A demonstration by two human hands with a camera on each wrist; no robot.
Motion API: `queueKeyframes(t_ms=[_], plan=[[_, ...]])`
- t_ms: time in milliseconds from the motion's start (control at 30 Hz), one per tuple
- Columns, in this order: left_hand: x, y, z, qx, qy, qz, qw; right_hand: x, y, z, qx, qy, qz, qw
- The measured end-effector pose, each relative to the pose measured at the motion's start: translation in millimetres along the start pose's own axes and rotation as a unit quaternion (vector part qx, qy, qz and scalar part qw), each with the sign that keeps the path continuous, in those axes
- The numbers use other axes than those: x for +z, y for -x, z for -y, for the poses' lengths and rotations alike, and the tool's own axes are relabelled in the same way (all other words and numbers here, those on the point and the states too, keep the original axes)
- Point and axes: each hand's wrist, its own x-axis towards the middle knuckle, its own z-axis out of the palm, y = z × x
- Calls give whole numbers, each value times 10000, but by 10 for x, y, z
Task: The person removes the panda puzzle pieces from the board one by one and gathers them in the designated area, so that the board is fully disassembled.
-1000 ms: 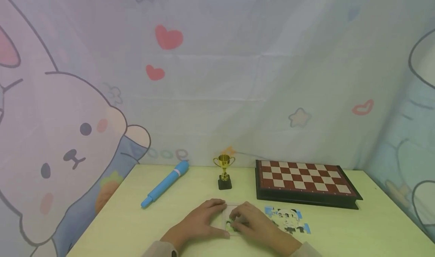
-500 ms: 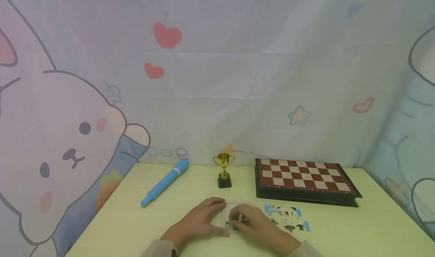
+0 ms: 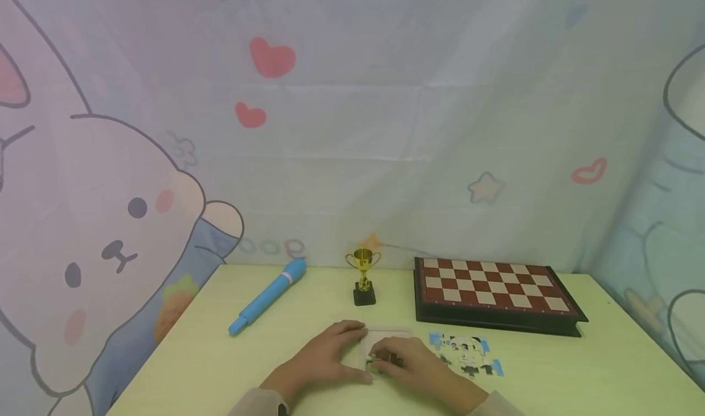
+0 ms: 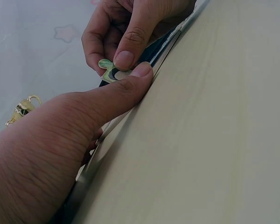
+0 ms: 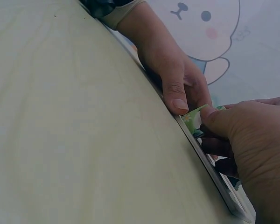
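Observation:
A shallow pale puzzle tray (image 3: 388, 330) lies on the table between the hands. My left hand (image 3: 330, 356) holds its left side, thumb at the near edge and forefinger at the far corner. Above the tray's near left corner my right hand (image 3: 415, 362) pinches a green jigsaw piece (image 4: 106, 71) between thumb and fingers. In the right wrist view that green area (image 5: 191, 120) sits at the tray's rim, close to the left thumb. The right hand hides much of the tray's inside. Several joined jigsaw pieces (image 3: 465, 350) with a cartoon animal face lie right of the tray.
A gold trophy cup (image 3: 363, 281) on a black base stands behind the tray. A folding chessboard (image 3: 490, 287) lies at the back right. To the back left is a blue stick-shaped object (image 3: 268, 297). A printed cloth (image 3: 352, 128) hangs behind the table.
The right hand's fingers have lowered slightly and shifted a little toward the tray's near left corner. The left hand keeps its place, and the other objects stay put.

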Motion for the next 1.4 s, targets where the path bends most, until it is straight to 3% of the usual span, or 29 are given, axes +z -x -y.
queueKeyframes(t_ms=[267,633,867,1167,1400], plan=[[-10,3,-2,-42,20,-19,10000,34,4,-37,263,-204,-4,9994],[2,11,18,-70,59,48,9999,41,9,-47,112,-222,-13,9997],[-18,19,-4,-65,183,84,9998,38,29,-39,284,-281,-104,9992],[-39,16,-27,-45,108,99,9999,27,34,-105,118,399,-545,9976],[-18,13,-30,-99,52,107,9999,-49,97,-95,497,286,-551,9968]])
